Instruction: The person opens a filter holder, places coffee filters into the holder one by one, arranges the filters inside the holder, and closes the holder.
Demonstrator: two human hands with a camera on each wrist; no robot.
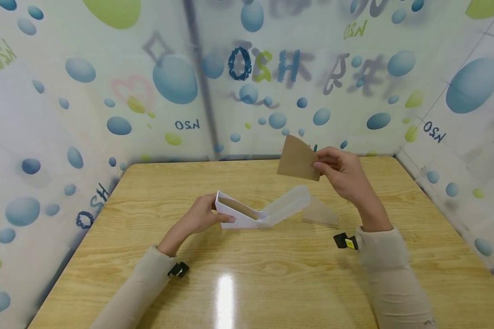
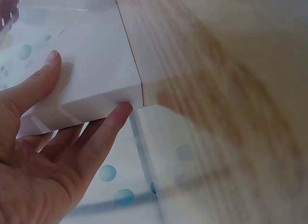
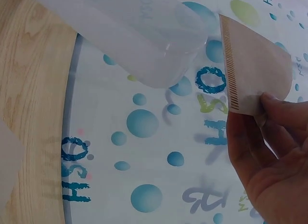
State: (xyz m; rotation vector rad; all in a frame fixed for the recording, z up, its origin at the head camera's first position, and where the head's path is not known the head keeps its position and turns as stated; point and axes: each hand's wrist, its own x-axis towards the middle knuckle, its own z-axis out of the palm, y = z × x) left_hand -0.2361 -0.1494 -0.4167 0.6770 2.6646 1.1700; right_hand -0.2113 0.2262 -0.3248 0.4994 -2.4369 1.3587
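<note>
Brown paper sheet (image 1: 299, 157), w/ a crimped seam along one edge, is up in the air above the table's far right half, pinched btwn thumb & fingers of the R hand (image 1: 345, 176) at its right edge. Prob. v. light, thin & dry; likely to bend or crease if squeezed, so best held lightly at a corner or by the stiffer seam. Below it, just left of centre, the L hand (image 1: 201, 214) grips the left end of a white box (image 1: 242, 223), thumb on the near wall. Box looks light, stiff & smooth, poss. slippery; end walls are the firm hold. Its translucent lid (image 1: 290, 205) slants up to the right, prob. flexy. Tan shows inside; can't tell if paper. Just right of the lid, more brown paper (image 1: 322, 215) lies on the wood-grain table (image 1: 271, 283). Bubble-print backdrop (image 1: 251, 114) at far side.
</note>
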